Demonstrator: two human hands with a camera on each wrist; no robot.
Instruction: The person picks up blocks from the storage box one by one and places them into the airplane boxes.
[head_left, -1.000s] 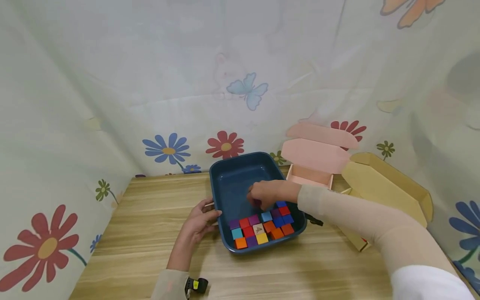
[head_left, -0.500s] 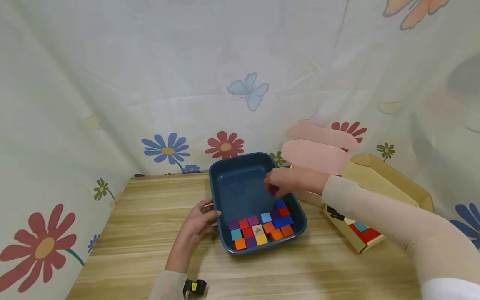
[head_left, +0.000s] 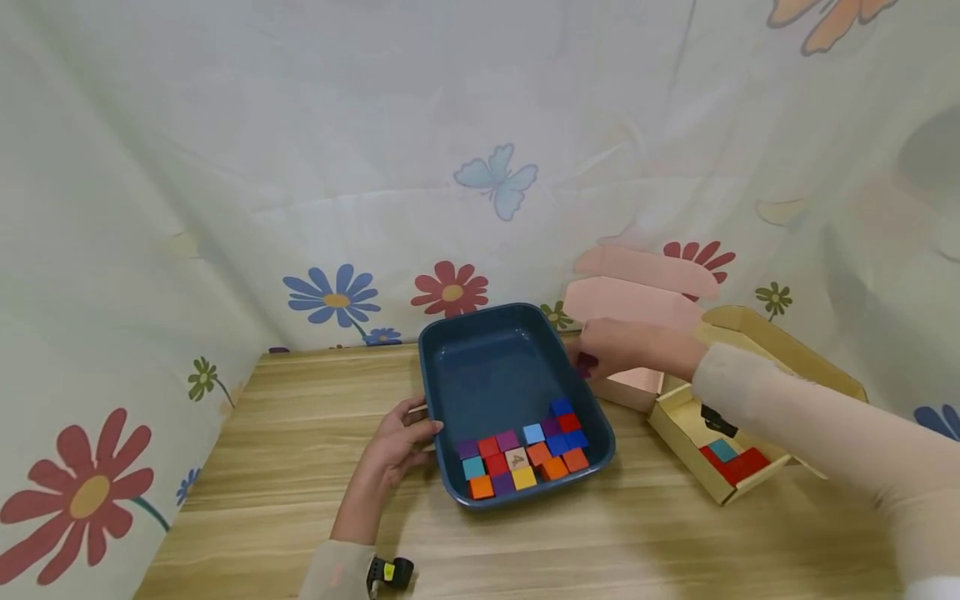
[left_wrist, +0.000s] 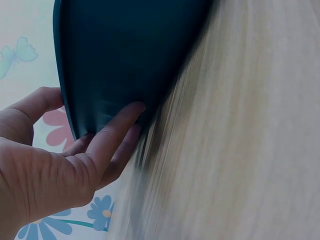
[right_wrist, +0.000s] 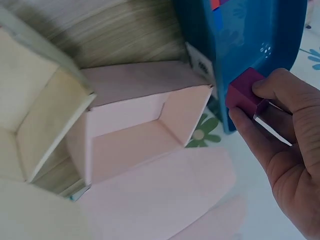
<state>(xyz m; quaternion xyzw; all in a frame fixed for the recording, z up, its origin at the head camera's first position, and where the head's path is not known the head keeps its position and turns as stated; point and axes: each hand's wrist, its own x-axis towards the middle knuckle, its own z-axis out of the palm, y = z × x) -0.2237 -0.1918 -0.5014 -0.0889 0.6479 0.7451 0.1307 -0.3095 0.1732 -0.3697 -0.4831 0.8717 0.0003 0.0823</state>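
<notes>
A dark blue tray point(head_left: 487, 375) stands on the wooden table, several coloured cubes point(head_left: 517, 458) gathered at its near end. My left hand point(head_left: 401, 442) holds the tray's left side, thumb at the rim and fingers against the outer wall point(left_wrist: 125, 55). Above the tray's right rim, my right hand point(head_left: 615, 346) pinches a purple cube point(right_wrist: 243, 91) between thumb and fingers. The pink box point(right_wrist: 135, 135), lid raised, is beside that hand; the right wrist view shows bare floor inside it. My hand and forearm partly cover this box in the head view.
A yellow box point(head_left: 686, 442) with an open lid stands at the right, holding red and teal pieces point(head_left: 727, 458) near its front. My right forearm point(head_left: 795, 425) passes over it. A flower-printed cloth point(head_left: 337, 208) hangs behind the table point(head_left: 315, 400).
My right hand has carried the purple cube rightward, from over the tray's middle to its right rim by the pink box. More of the yellow box shows. The left hand stays in place.
</notes>
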